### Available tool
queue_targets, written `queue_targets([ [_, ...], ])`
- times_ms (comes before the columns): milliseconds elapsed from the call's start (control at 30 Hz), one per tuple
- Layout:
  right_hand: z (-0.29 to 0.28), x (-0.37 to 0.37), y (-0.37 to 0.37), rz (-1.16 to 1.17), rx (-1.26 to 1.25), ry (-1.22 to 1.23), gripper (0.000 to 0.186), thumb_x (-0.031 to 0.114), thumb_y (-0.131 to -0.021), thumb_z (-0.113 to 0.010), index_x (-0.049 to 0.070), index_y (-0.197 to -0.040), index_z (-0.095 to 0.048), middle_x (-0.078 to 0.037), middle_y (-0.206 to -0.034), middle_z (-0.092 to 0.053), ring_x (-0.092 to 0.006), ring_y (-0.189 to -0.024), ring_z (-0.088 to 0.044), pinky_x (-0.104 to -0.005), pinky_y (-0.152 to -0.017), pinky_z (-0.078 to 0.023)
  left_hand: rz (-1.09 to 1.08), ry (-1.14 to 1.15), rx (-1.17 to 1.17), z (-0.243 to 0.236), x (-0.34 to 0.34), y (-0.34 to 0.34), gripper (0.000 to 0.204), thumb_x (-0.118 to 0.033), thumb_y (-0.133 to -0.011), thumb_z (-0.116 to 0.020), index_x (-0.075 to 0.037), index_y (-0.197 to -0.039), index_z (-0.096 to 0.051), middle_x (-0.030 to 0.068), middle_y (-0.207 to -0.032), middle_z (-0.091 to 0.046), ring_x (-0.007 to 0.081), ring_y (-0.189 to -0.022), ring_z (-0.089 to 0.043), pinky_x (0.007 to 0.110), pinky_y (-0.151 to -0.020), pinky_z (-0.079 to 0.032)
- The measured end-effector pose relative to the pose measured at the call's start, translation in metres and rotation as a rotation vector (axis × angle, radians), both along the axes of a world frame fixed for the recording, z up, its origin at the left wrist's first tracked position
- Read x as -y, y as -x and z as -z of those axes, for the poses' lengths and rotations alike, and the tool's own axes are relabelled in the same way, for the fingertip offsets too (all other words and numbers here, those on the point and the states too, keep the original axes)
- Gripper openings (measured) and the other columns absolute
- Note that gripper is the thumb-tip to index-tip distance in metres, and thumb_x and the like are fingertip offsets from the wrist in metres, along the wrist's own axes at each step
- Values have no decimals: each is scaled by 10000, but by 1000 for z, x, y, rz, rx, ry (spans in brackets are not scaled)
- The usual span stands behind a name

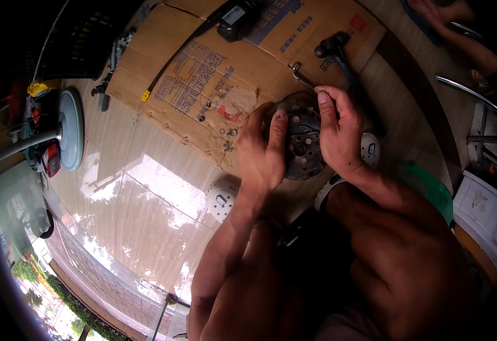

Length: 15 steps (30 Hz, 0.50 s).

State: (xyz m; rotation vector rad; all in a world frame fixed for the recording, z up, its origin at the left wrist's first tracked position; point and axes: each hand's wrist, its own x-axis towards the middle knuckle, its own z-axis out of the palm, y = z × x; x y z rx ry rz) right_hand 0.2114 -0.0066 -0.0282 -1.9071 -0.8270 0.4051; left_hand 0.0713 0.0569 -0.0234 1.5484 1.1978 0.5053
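Observation:
A dark, greasy round metal part [303, 161] with holes and a central hub sits between my shoes at the cardboard's near edge. My left hand [263, 142] is closed around its left side, with the thumb on top. Over the part's right side is my right hand [340, 122], thumb and index finger pinched at the near end of a bent chrome wrench [304, 77]. The wrench's crooked end points away over the cardboard. My hands hide part of the round part's rim, and the lower fingers of my right hand are hidden.
Beneath the tools lies flattened cardboard [140, 68]. A black-handled hammer [348, 71] lies right; small nuts and bolts [228, 133] lie left. A black power tool battery [231, 25] is at the far side. A round-based stand [71, 129] stands left, a green plastic piece [433, 190] right. Another person's arm [475, 48] shows far right.

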Motion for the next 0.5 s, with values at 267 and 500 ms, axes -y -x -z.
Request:
queue_targets([
  [267,-1,0,0,-10,15,-21,168,148,-1046,-604,30,-1144,-673,-144,-979,-743,-262,-876,-729,-348,-762,-549,-79,-45,76,5,3,-2,421,-337,-1019,-612,40,-1199,-667,295,-1073,-700,441,-1028,-688,466,-927,-520],
  [500,1,0,1,-19,41,-35,159,143,-1045,-604,34,-1139,-673,-138,-960,-739,-253,-836,-721,-351,-743,-548,-65,-77,73,4,2,0,428,-352,-1021,-611,34,-1195,-670,292,-1067,-699,439,-1028,-685,465,-919,-520],
])
